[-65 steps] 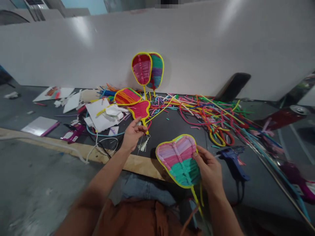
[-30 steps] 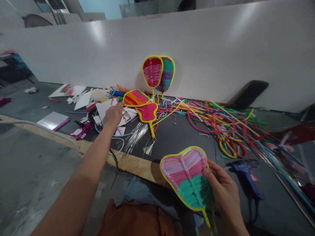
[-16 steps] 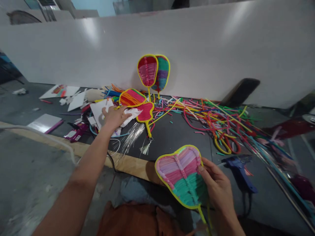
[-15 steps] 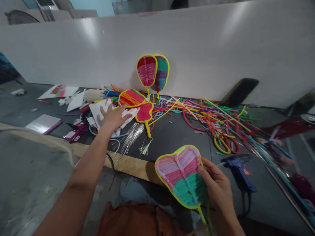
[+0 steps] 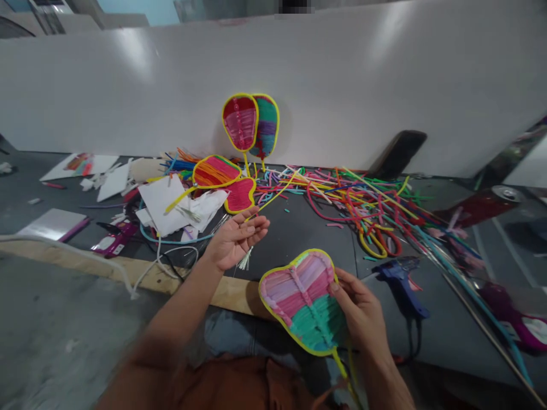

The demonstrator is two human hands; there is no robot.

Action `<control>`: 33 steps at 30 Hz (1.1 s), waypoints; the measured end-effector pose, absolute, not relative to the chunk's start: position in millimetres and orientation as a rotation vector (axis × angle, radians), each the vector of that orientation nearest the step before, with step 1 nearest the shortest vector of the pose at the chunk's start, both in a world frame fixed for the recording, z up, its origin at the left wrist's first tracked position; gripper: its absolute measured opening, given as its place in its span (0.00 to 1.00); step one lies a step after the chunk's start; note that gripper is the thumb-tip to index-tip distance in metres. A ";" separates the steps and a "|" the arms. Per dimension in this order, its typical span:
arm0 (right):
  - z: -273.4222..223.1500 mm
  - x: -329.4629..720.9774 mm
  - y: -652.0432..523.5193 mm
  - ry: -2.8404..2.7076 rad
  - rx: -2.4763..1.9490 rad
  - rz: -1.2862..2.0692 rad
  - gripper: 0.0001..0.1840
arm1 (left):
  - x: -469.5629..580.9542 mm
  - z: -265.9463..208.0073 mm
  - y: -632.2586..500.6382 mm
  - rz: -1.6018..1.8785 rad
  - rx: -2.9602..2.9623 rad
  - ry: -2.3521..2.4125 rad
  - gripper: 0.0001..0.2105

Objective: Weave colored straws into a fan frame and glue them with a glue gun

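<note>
Table [image 5: 299, 228]: dk, w/ multicolor stem pile [image 5: 342, 189] at 3 o'clk
Fan [image 5: 299, 293]: pink/teal, yellow rim, 5 o'clk
R hand [image 5: 362, 307]: 4 o'clk, fingers pinching fan's edge
L hand [image 5: 237, 236]: 8 o'clk, fingers half-spread (nothing visible in grip)

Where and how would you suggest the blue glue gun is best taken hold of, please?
Probably by its handle, coming from the near right: the blue glue gun lies with its handle slanting that way, while its narrow tip points left toward the right hand, which already holds the pink-and-green fan.
</note>
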State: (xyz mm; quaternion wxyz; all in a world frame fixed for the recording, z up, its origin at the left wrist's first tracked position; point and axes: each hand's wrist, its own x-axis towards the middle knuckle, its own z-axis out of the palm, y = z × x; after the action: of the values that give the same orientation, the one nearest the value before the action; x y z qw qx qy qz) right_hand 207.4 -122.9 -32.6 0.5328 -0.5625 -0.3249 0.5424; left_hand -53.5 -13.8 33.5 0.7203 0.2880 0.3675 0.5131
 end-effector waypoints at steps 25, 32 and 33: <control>-34.8 198.0 -117.4 -0.841 -1.332 1.296 0.23 | -27.4 4.3 -31.3 0.993 0.292 0.895 0.14; -34.5 195.8 -116.1 -0.870 -1.283 1.299 0.21 | -25.8 6.4 -34.2 1.049 0.358 0.912 0.07; -33.7 195.2 -115.8 -0.875 -1.278 1.303 0.21 | -26.5 7.2 -33.8 1.045 0.367 0.906 0.07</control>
State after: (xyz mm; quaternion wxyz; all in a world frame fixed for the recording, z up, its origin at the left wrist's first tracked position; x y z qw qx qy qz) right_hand 195.2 -115.8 -33.7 0.5301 -0.5352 -0.3666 0.5460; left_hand -26.5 -33.8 7.2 0.7549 0.1683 0.4152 0.4789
